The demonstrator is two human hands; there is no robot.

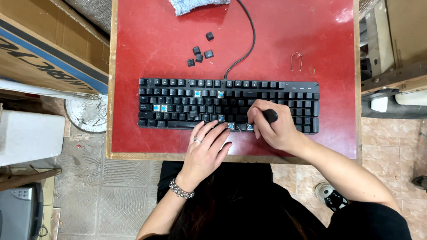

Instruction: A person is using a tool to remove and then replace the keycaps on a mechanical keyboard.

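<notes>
Red square table top with a wooden rim (311, 35) carried everything. Long black mechanical keyboard (229, 106) lay across its near half, parallel to the near edge, several keycaps off, blue switches showing. Left hand (205, 149) rested flat on the keyboard's near edge, fingers spread apart. Right hand (272, 126) had fingers curled tight around a black-handled tool (269, 116) over the bottom row. Five loose black keycaps (199, 53) sat toward the far edge; bent wire keycap puller (296, 61) lay toward the far right corner.

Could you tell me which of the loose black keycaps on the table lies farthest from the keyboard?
The single keycap nearest the blue cloth; the other four cluster lower down.
</notes>
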